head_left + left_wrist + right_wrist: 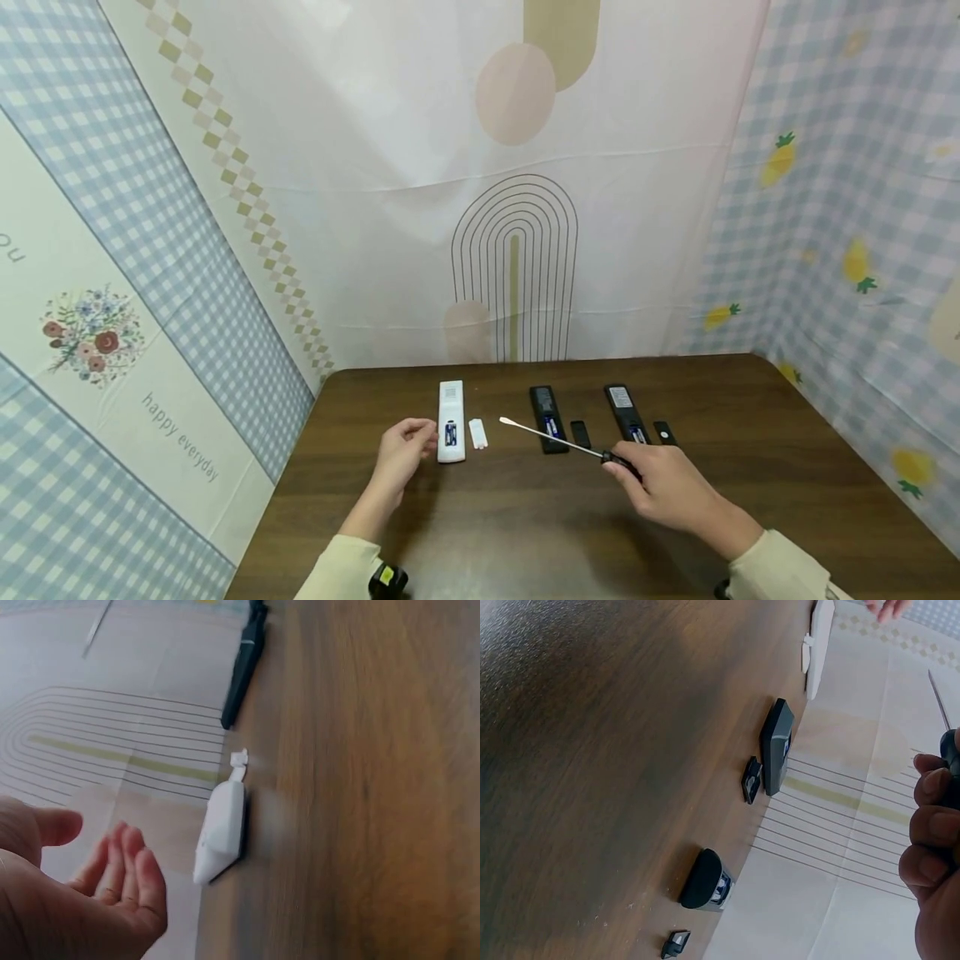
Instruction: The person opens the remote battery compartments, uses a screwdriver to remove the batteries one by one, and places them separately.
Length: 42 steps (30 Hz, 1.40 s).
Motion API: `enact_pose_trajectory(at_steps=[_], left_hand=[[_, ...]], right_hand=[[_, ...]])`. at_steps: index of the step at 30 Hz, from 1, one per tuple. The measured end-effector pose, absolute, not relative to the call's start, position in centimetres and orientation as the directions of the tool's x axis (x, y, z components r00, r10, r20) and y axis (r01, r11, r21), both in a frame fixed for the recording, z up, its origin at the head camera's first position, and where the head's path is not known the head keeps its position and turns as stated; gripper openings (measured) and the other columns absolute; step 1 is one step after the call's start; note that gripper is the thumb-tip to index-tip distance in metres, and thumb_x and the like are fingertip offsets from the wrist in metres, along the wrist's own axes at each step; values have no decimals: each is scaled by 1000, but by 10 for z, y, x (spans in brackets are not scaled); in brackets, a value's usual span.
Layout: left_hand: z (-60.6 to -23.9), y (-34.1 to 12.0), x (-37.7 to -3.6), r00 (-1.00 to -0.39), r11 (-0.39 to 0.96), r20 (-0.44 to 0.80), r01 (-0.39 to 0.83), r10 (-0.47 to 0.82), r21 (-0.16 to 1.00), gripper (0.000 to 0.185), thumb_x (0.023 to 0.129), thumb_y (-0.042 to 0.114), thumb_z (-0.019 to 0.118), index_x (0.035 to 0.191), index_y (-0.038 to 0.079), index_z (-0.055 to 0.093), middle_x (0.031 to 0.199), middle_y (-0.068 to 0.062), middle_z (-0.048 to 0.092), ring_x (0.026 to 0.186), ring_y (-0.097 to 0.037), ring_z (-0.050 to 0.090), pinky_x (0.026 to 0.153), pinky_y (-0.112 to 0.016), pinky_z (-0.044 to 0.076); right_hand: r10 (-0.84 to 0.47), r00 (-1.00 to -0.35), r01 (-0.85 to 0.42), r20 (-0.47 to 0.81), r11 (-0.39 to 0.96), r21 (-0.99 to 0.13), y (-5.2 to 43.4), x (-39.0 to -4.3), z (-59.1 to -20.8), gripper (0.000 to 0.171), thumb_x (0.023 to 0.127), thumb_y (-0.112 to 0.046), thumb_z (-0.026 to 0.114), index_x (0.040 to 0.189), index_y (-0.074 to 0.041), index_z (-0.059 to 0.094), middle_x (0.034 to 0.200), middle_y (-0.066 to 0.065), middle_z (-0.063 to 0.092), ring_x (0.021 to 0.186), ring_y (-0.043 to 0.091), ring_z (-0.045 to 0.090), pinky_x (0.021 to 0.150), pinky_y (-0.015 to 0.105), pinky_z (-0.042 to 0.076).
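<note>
In the head view a white remote control (451, 396) lies with its back up, batteries (451, 434) showing in its compartment. My left hand (397, 458) is just left of it, fingers loosely bent and apart from it in the left wrist view. A small white battery cover (477, 433) lies to the remote's right. My right hand (667, 487) grips the black handle of a screwdriver (551, 436), also seen in the right wrist view. Its metal shaft points left above the table, the tip near the white cover. Beneath it lies a black remote control (544, 404) with batteries exposed.
A second black remote (621, 400), partly behind my right hand, also has its compartment uncovered. Two black battery covers lie beside the black remotes, one cover (581, 434) in the middle and another cover (662, 428) farther right. The brown wooden table (495, 517) meets patterned cloth walls.
</note>
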<state>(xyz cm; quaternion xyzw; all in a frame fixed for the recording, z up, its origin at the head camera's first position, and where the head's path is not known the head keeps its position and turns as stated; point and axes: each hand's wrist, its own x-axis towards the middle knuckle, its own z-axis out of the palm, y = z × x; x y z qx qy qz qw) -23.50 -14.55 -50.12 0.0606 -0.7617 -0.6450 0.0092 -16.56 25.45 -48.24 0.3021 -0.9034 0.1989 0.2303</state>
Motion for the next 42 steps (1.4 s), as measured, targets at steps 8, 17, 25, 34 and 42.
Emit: enact_pose_trajectory(at_steps=[8,17,25,34,42], left_hand=[[-513,-139,-269,-987,547,-119,-159,-109,822,58,99,31,74,138,-7,55,133,-30,64,123,-42,62,100,-53,55],[-524,-130,-304,-990,739,-111,-140,-88,659,45,94,42,77,87,-2,68,97,-19,72,109,-42,64,116,-62,40],[-517,-125,-314,-977,794,-176,-201,-120,573,48,89,53,79,80,8,63,93,-13,68,105,-38,62,98,-48,52],[-518,-130,-309,-967,723,-203,-252,-156,643,51,86,57,82,87,8,69,92,-9,69,94,-29,59,77,-39,55],[-523,-131,-308,-964,624,-214,-266,-159,735,39,91,43,80,90,5,71,96,-12,72,95,-28,65,82,-39,58]], right_hand=[[-452,-713,-636,536,738,-224,257,-163,-482,30,97,-16,78,85,-28,54,67,-24,36,55,-12,27,50,9,27],[-456,-699,-648,551,730,-217,258,-161,-482,27,96,-15,78,86,-28,56,68,-24,37,56,-13,27,50,8,26],[-449,-696,-649,561,728,-223,258,-161,-483,25,96,-14,79,88,-26,59,68,-24,40,56,-13,28,51,8,28],[-434,-714,-633,548,735,-243,262,-158,-485,22,97,-14,78,90,-26,61,68,-25,41,55,-13,29,52,11,31],[-428,-739,-616,521,741,-265,262,-156,-489,24,98,-16,77,88,-28,58,69,-25,41,55,-12,30,52,12,32]])
